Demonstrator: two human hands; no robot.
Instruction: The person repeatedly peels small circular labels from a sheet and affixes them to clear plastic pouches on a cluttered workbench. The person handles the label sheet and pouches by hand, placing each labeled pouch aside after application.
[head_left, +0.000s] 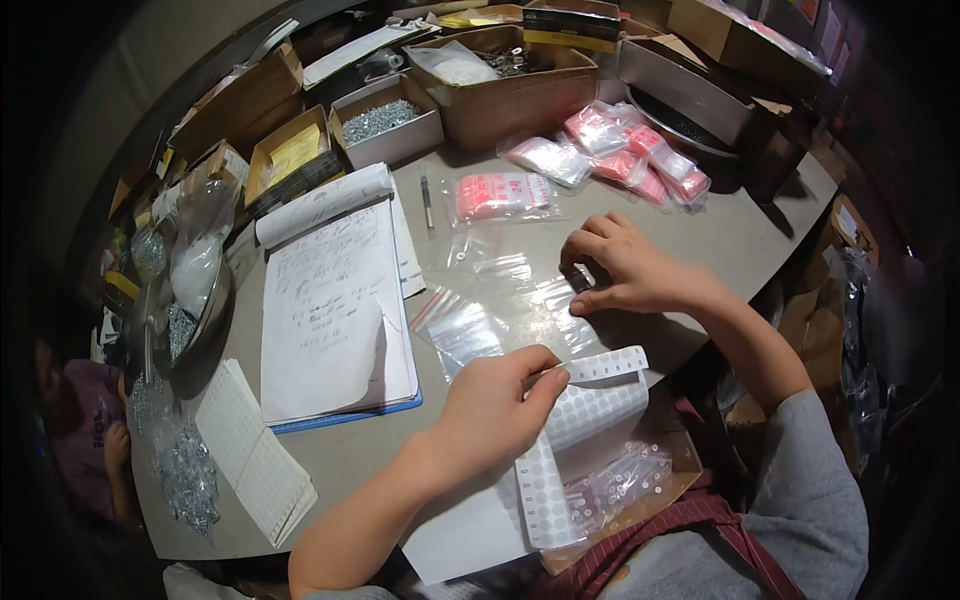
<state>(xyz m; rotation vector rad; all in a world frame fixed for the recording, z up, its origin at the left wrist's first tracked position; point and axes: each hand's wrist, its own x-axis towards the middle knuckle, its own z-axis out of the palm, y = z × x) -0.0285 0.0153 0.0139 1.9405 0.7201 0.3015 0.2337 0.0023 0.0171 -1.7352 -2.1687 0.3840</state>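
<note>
My left hand (495, 400) pinches a white sheet of round stickers (600, 412) between thumb and fingers. The sheet folds over and hangs down in front of me. My right hand (625, 268) is above the table with its fingers curved and thumb apart; I see nothing held in it. Close by its fingertips lie small clear zip bags (465, 335), spread flat and overlapping. Beneath the sticker sheet, a cardboard box (683, 470) at the table's near edge holds little bags with small round pieces (620, 485).
Left of the bags lies a clipboard with written paper (325, 300), beside a pen (427, 200) and a notebook (255, 450). Packs of red-and-clear bags (505, 195) lie farther back. Boxes of metal parts (385, 120) line the far edge. Another person (90, 430) is at left.
</note>
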